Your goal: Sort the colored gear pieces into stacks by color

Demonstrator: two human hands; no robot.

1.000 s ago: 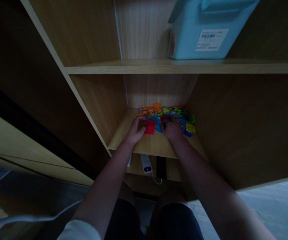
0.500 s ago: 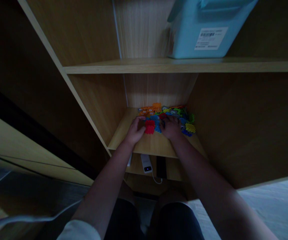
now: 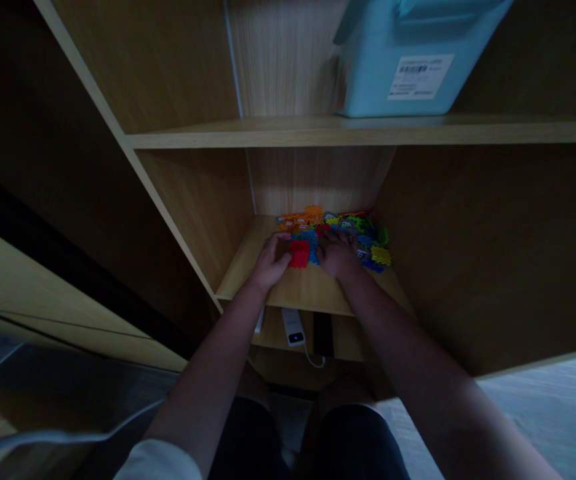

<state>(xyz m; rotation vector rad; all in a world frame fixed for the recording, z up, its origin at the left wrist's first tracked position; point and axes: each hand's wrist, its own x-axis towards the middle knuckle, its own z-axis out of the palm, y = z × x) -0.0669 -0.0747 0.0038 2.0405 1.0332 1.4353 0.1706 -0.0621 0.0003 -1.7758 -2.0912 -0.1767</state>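
Note:
Reaching into the middle shelf, my left hand [image 3: 271, 260] is open, its thumb and fingers apart at the left side of a stack of red toothed plastic pieces [image 3: 299, 254]. My right hand [image 3: 337, 257] lies over blue pieces [image 3: 313, 253] with its fingers spread; a small red piece [image 3: 323, 229] shows by its fingertips. What lies under that palm is hidden. Orange pieces [image 3: 308, 217] are heaped behind my left hand, green ones [image 3: 383, 235] at the right, and a stack of yellow pieces [image 3: 381, 255] right of my right hand.
A light blue bin [image 3: 398, 87] with a label stands on the upper shelf [image 3: 288, 133], above my hands. On the lower shelf are a white device [image 3: 293, 327] with a cable and a black flat object [image 3: 323, 333]. Wooden side panels [image 3: 203, 220] bound the compartment.
My right hand has shifted slightly left over the blue pieces, and its fingers have spread out more. My left hand and the red stack have hardly moved.

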